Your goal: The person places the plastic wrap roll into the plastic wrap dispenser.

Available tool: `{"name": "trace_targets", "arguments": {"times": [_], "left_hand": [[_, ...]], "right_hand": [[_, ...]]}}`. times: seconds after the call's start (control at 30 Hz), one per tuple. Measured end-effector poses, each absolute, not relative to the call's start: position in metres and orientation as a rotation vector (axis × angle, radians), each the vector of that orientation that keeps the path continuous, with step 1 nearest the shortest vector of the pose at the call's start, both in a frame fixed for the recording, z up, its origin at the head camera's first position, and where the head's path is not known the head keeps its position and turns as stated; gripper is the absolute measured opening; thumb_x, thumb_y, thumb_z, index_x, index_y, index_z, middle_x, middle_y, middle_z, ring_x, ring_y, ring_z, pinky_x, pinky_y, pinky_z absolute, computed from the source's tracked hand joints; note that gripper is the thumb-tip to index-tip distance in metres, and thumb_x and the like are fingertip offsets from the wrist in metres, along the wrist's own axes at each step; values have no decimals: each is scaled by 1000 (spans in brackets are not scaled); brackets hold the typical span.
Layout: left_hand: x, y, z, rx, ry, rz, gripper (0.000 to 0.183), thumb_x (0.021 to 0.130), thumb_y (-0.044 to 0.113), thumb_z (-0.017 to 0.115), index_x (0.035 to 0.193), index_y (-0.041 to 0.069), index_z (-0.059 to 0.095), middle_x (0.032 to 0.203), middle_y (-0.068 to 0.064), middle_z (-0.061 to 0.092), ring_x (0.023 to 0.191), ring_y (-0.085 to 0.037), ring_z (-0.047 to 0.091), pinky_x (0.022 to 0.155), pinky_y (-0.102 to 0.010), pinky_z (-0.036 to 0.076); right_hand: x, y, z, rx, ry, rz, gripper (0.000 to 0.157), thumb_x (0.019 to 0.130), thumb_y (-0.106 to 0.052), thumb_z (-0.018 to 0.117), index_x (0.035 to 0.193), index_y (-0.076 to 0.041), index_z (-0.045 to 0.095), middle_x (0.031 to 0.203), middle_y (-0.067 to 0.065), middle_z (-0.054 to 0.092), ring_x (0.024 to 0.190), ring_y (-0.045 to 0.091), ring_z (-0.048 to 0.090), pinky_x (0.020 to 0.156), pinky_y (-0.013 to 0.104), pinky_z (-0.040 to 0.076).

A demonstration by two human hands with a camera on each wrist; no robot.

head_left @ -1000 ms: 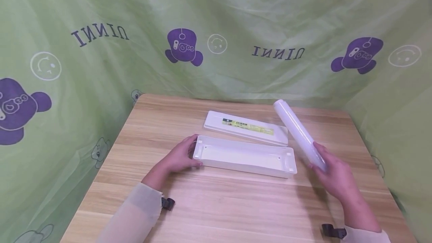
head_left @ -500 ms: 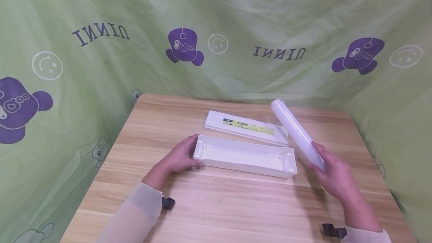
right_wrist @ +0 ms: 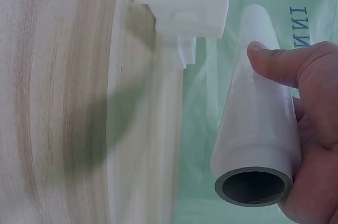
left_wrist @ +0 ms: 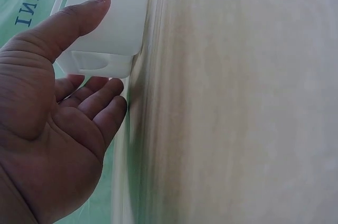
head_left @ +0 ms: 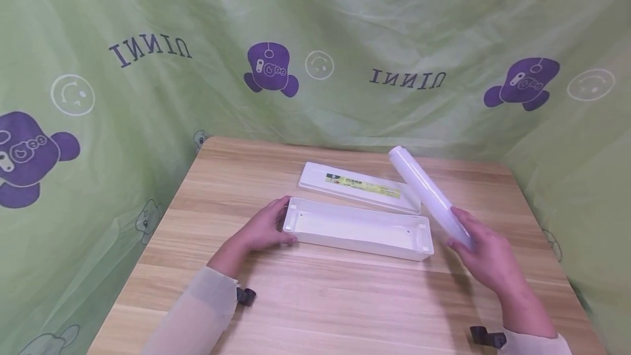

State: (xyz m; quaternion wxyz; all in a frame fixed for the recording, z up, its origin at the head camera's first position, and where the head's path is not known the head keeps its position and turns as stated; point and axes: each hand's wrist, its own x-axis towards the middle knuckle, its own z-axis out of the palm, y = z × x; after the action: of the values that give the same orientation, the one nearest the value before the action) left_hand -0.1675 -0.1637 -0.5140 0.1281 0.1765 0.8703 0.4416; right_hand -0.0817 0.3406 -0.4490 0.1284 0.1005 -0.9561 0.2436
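Observation:
A long white plastic box (head_left: 352, 226) without a cover stands on the table, its inside bare. At its left end my left hand (head_left: 268, 227) holds it, thumb along the front wall and fingers round the far side. In the left wrist view the thumb (left_wrist: 79, 20) lies on the white wall of the box (left_wrist: 113, 28). My right hand (head_left: 488, 253) grips the near end of a roll of plastic wrap (head_left: 429, 190), tilted and held above the table to the right of the box. The right wrist view shows the roll's (right_wrist: 256, 123) hollow core end towards the camera.
Behind the box lies a white lid (head_left: 340, 182) with a yellow-green label, its right end partly near the raised roll. The wooden table (head_left: 315, 300) ends at a green patterned curtain (head_left: 335, 108) at the back and sides.
The roll's far end has swung left and now stands over the lid's right end. The right hand has shifted slightly left. Box, lid and left hand have stayed in place.

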Motion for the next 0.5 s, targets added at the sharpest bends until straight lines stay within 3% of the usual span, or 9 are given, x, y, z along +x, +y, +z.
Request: {"name": "trace_targets", "arguments": {"times": [0.5], "left_hand": [[-167,-164,-514,523,2485,1340,103,70,26,97,156,19,40,155,-3,50,144,-23,47,122,-38,34]], "right_hand": [[-81,336,-444,366,-2748,711,80,83,-10,86,155,-12,50,144,32,54,106,60,63,83,74,52]]}}
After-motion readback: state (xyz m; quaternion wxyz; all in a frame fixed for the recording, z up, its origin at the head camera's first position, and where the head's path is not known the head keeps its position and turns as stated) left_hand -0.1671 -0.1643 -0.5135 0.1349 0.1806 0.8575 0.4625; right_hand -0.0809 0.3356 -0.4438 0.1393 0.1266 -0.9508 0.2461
